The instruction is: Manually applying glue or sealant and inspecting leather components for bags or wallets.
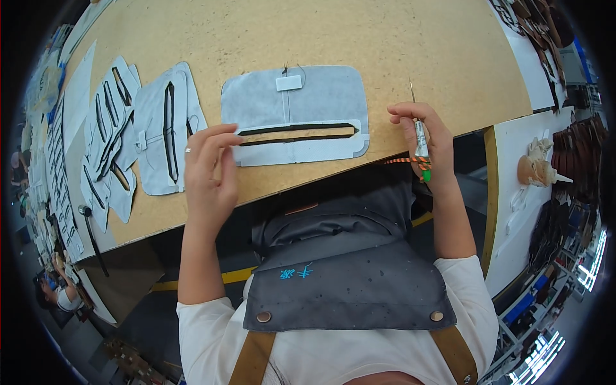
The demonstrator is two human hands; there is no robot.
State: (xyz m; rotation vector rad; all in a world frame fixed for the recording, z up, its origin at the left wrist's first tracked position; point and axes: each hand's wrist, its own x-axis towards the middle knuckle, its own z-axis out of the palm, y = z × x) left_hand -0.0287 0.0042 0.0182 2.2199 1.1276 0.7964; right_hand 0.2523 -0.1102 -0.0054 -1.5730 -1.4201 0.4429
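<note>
A light grey panel (256, 96) with rounded corners lies flat before me, a long black-edged slot in its lower strip. A small white tab (289, 83) and dark thread ends sit at its top middle. My left hand (212, 157) rests at the panel's left edge, fingertips by the end of the slot, thumb apart from the fingers. Right of the panel, my right hand (433, 138) is closed around an awl (421, 138). Its thin metal point stands up past the fingers; its handle has a green end, and an orange-and-black cord hangs beside it.
To the left lie a similar slotted panel (154, 128) and a pile of several slotted pieces (112, 122). The wooden table (410, 38) ends just in front of my apron (346, 282). At right, a squeeze bottle (538, 172) with a pointed nozzle stands on a white surface.
</note>
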